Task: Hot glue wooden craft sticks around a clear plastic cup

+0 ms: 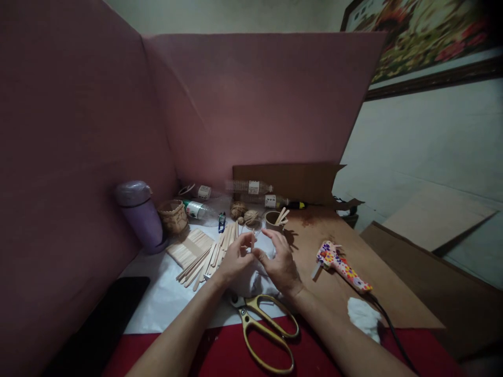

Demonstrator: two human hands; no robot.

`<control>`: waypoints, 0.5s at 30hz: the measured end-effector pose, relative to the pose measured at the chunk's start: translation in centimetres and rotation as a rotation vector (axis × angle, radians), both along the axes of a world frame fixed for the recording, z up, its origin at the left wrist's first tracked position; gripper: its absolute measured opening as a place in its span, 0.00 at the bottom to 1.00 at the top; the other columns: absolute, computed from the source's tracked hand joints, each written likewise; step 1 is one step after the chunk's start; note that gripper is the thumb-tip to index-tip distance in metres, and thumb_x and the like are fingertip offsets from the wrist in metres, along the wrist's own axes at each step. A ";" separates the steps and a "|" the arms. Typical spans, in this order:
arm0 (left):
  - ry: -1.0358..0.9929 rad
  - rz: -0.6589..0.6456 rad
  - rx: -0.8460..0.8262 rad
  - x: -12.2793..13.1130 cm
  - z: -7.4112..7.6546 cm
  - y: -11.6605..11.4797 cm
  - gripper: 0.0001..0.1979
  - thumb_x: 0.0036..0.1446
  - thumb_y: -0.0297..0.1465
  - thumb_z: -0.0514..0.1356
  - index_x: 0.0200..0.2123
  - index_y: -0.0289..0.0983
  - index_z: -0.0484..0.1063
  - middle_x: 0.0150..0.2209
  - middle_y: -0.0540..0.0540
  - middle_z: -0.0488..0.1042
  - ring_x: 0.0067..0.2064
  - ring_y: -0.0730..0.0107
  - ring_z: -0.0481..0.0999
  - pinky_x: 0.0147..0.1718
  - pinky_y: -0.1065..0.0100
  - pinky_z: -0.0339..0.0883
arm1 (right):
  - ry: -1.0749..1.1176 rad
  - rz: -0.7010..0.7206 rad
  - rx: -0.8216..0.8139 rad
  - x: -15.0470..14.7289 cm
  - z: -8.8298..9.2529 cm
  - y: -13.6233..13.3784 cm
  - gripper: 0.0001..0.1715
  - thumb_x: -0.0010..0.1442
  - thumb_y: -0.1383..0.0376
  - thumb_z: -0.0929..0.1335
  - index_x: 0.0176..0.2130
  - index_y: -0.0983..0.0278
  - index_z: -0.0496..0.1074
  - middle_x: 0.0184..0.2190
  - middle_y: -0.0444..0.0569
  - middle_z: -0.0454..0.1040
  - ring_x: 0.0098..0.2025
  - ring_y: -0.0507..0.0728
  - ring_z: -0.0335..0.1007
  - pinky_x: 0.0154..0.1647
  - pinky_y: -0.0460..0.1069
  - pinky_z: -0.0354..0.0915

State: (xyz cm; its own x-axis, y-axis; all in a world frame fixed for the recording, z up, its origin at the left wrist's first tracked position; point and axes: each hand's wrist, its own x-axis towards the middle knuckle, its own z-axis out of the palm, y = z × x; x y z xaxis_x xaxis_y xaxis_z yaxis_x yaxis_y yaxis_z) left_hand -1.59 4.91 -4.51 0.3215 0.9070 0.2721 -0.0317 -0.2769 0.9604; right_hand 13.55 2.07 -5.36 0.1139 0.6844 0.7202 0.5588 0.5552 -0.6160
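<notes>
My left hand [234, 257] and my right hand [280, 262] meet over the white paper [165, 293], fingers pinched together on a small upright wooden stick [252, 240]. Just behind the stick stands a small clear cup [251, 226]. A pile of wooden craft sticks [208, 254] lies directly left of my left hand. Gold-handled scissors [265, 327] lie open under my wrists. A floral-patterned glue gun [341, 266] rests on the cardboard to the right of my right hand.
A purple flask [139, 214], a woven basket [173, 215], plastic bottles [251, 187], twine balls [243, 212] and a cardboard cup with sticks [275, 220] line the back. A pink board [255, 99] walls the area. White tissue [363, 317] lies at right, a black object [102, 324] at left.
</notes>
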 end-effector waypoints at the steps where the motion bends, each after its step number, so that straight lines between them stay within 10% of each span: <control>1: -0.027 -0.008 -0.015 0.0 0.1 0.0 0.23 0.42 0.29 0.65 0.46 0.36 0.73 0.45 0.42 0.77 0.46 0.59 0.75 0.47 0.61 0.68 | -0.001 0.033 -0.032 -0.1 -0.1 0.0 0.29 0.58 0.52 0.72 0.54 0.63 0.71 0.50 0.58 0.74 0.53 0.66 0.70 0.56 0.63 0.67; 15: -0.142 0.009 -0.072 0.1 -0.1 0.3 0.24 0.38 0.21 0.57 0.43 0.34 0.75 0.40 0.43 0.81 0.44 0.60 0.79 0.50 0.58 0.70 | -0.005 0.038 -0.065 -0.5 -0.3 -0.5 0.37 0.53 0.66 0.73 0.60 0.63 0.63 0.54 0.58 0.72 0.57 0.66 0.69 0.58 0.64 0.67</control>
State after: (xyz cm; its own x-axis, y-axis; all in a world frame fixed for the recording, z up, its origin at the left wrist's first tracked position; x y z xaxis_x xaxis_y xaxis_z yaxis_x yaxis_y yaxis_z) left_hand -1.50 5.17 -4.57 0.2759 0.9284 0.2490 -0.1667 -0.2089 0.9636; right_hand 13.10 1.61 -5.64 0.0836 0.7337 0.6743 0.5417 0.5345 -0.6487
